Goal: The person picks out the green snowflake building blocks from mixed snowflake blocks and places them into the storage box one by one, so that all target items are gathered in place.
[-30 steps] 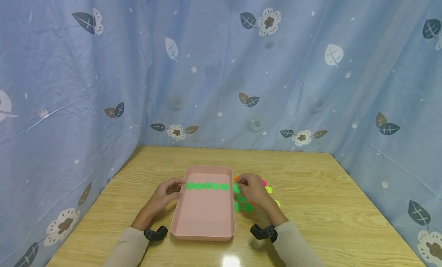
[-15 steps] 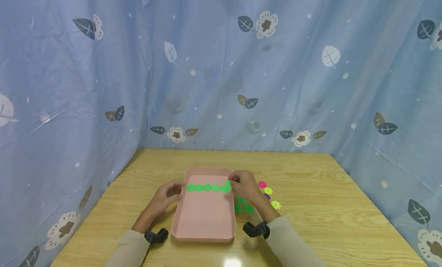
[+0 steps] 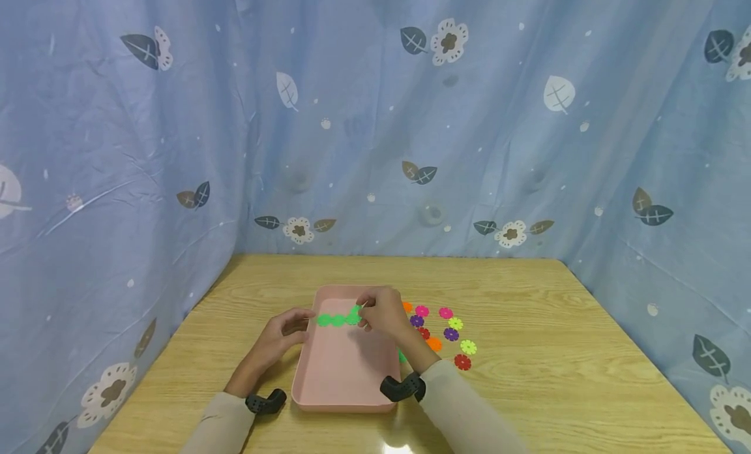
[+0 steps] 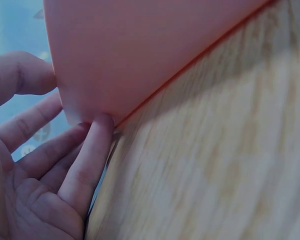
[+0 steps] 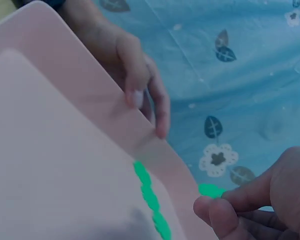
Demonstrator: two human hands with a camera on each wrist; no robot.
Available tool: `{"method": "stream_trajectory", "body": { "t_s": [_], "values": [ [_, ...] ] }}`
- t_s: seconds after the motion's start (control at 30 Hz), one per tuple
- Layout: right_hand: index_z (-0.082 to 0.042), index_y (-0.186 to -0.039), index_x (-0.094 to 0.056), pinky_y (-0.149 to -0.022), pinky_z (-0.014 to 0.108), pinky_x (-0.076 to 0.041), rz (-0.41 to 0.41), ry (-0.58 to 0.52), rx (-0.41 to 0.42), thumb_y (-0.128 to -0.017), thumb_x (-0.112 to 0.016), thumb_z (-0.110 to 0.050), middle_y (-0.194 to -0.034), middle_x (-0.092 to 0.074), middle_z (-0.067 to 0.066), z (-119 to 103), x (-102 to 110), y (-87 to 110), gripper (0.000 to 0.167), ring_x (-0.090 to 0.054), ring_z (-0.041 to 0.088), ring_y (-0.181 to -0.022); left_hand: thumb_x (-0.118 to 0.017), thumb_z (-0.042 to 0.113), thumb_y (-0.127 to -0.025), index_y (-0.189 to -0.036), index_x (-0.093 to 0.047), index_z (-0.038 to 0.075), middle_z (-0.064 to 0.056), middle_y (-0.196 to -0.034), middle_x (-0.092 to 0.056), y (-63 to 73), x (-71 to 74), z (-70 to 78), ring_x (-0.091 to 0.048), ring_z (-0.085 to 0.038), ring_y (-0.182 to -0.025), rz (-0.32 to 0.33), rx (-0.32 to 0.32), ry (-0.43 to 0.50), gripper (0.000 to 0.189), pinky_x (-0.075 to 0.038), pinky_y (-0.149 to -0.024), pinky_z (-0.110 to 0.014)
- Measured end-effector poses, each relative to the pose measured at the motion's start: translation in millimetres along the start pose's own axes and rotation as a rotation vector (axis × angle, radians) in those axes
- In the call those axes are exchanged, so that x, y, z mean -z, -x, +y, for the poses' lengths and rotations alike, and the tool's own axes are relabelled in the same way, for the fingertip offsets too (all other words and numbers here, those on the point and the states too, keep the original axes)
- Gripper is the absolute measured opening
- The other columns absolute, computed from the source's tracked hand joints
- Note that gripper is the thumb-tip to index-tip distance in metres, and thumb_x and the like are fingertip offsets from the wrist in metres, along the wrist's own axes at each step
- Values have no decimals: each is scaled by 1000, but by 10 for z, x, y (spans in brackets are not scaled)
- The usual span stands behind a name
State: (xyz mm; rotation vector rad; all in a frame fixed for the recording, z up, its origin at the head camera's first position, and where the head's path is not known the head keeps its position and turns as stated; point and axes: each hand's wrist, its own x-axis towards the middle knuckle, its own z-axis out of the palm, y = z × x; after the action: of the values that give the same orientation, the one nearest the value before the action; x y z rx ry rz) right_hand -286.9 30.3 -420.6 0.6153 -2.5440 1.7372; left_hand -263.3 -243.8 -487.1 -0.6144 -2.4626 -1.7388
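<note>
My right hand [image 3: 384, 316] is over the far part of a pink tray [image 3: 345, 369], pinching a green flower-shaped plastic disc [image 5: 210, 190] between thumb and fingertips. Below it, a crosswise row of green flower discs [image 5: 150, 197] lies on the tray floor; its right end is hidden behind the hand. At the tray's left side, my left hand [image 3: 277, 333] rests with bent, spread fingers. In the left wrist view those fingertips [image 4: 102, 125] touch the tray's outer wall, and none hooks far over the rim.
Right of the tray, loose flower discs lie on the wooden table [image 3: 528, 349]: pink [image 3: 446, 313], purple [image 3: 451, 334], orange [image 3: 434, 344], yellow [image 3: 468, 347] and red [image 3: 462, 362]. Part of a green one shows beside my right forearm. A blue patterned curtain [image 3: 364, 115] surrounds the table.
My right hand has moved left from the discs on the table to over the tray, carrying a green disc. My left hand has stayed at the tray's side.
</note>
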Motion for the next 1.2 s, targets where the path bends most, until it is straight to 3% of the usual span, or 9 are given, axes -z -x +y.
{"method": "stream_trajectory", "body": {
  "t_s": [0.13,0.4,0.7,0.83,1.0,1.2],
  "values": [
    [13,-96,-73,-50,32,-58,11,3,13,-85,-69,13,-73,-71,22,24,-136,-64,12,-69,23,-51,-64,3,-96,-137,-55,-6,-26,-139,-56,5,4,0,-52,-47,-130,-1,0,-3,43,-48,-104,-34],
    [8,-98,-75,-54,30,-58,-45,65,-100,-85,-71,8,-65,-70,8,78,-385,-116,14,-68,19,-51,-64,4,-96,-137,-55,-7,-28,-138,-56,-27,16,-6,-56,-47,-126,-4,-20,22,44,-49,-97,-23],
    [2,-98,-79,-55,25,-55,-44,130,-135,-78,-74,7,-65,-72,4,129,-582,-106,21,-68,14,-52,-65,9,-96,-138,-56,-2,-22,-140,-58,-14,-12,-7,-55,-41,-130,9,39,8,44,-48,-101,-34],
    [7,-105,-77,-57,27,-58,-73,34,-159,-83,-70,9,-72,-74,9,116,-620,-112,23,-73,19,-59,-64,10,-97,-138,-56,-3,-24,-140,-57,-10,3,-7,-54,-44,-130,11,19,3,44,-49,-101,-36],
    [13,-108,-72,-60,32,-61,-125,-138,-226,-90,-65,10,-80,-74,19,94,-648,-115,20,-75,29,-66,-64,10,-97,-138,-56,-4,-26,-141,-56,-14,19,-33,-54,-45,-129,8,7,7,44,-49,-98,-26],
    [16,-108,-71,-62,34,-62,-139,-209,-254,-91,-63,11,-82,-74,22,98,-655,-116,19,-76,34,-71,-64,9,-97,-137,-56,-4,-26,-139,-56,-18,21,-46,-55,-45,-128,17,-4,1,43,-49,-98,-26]
  ]
}}
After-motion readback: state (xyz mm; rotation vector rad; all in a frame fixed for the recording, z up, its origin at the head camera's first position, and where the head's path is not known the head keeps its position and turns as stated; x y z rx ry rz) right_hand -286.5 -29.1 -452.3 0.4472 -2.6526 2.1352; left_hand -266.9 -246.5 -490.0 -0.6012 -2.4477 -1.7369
